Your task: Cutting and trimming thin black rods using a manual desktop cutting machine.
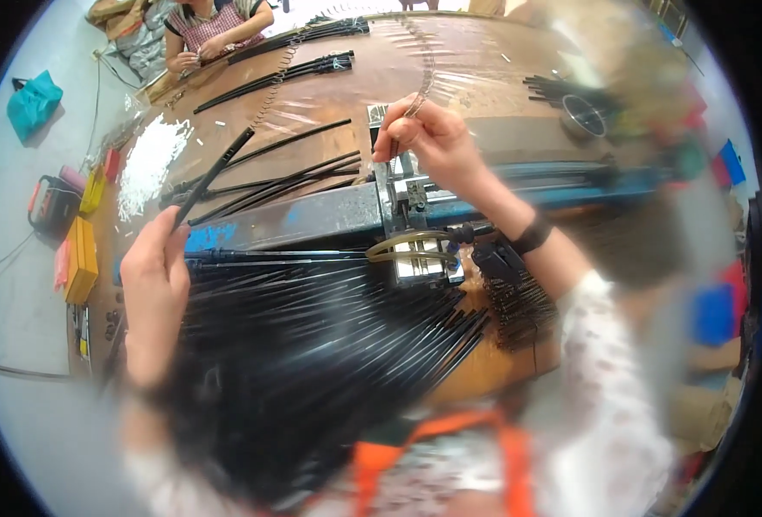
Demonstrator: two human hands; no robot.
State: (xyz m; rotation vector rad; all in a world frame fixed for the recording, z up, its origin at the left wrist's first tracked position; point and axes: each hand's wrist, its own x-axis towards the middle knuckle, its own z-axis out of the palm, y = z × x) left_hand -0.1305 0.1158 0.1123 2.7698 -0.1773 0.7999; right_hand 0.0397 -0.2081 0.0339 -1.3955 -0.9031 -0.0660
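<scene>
At about nine o'clock the left hand [152, 289] is closed around the lower end of a thin black rod [213, 177], which slants up toward eleven o'clock over the brown worktable [484, 65]. Just right of centre, near one o'clock, the right hand [428, 138] pinches a small metal ring-like piece [414, 106] between fingertips directly above the metal press fixture [407, 220] mounted on the blue-grey rail [312, 220]. A fanned heap of black rods [329, 336] lies at six o'clock below the fixture, loose black rods [286, 177] rest beyond the rail, and another person [217, 30] works at the table's far edge near eleven o'clock.
</scene>
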